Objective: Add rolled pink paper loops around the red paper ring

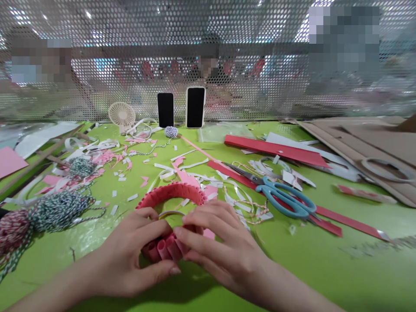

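Observation:
A ring of pleated red paper point(172, 192) stands on the green table, its near side showing rolled, tube-like folds. My left hand point(134, 249) grips the near left part, fingers over the rim and thumb in front. On the near right, my right hand point(221, 238) presses its fingers on the folds and rim. Part of a thin yellowish hoop point(171, 213) shows inside the ring. The fingers hide much of the near rim.
Blue-handled scissors point(286, 197) lie across red paper strips point(352, 223) on the right. Twisted cord bundles point(58, 210) are at left, with pink and white scraps around. Two phones point(196, 107) and a small fan point(121, 115) stand before a perforated metal screen point(130, 82). Cardboard point(344, 134) lies far right.

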`<state>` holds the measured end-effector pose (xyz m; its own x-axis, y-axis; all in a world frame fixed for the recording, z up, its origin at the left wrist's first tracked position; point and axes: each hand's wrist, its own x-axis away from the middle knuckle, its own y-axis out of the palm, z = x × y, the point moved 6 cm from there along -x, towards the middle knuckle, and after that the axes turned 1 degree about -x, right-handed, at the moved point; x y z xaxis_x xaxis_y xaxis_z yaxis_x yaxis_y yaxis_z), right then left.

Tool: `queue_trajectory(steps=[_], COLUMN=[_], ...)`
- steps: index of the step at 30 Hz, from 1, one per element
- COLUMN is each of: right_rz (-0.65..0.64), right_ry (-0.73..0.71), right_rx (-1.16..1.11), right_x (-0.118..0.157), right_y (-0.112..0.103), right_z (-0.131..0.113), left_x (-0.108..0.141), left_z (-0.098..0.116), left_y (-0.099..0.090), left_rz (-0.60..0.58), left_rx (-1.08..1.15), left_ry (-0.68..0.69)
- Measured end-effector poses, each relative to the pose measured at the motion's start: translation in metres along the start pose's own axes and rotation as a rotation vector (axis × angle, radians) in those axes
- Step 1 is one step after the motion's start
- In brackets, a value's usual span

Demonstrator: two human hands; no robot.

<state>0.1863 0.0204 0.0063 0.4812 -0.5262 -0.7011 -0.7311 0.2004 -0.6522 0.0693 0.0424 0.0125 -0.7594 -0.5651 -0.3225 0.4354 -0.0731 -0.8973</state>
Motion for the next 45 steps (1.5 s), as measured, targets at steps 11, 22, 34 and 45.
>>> queue_trajectory(steps=[11,22,34,45], right_rz=[-0.014,0.049,0.044,-0.013], right_ry=[0.036,0.033,0.096,0.124], right_rx=[-0.002,0.046,0.027,-0.047], right_x=[0.002,-0.001,0.007,0.007], right_y=[0.001,0.005,0.005,0.005], right_z=[0.0,-0.004,0.008,0.014], left_x=[-0.002,-0.001,0.008,0.018], left_z=[-0.001,0.0,-0.005,-0.01], left_y=[0.002,0.008,0.001,0.005], left_rz=[0.0,0.003,0.155,0.234], left_rx=[-0.015,-0.025,-0.082,-0.182], left_ry=[-0.004,-0.01,0.105,0.22])
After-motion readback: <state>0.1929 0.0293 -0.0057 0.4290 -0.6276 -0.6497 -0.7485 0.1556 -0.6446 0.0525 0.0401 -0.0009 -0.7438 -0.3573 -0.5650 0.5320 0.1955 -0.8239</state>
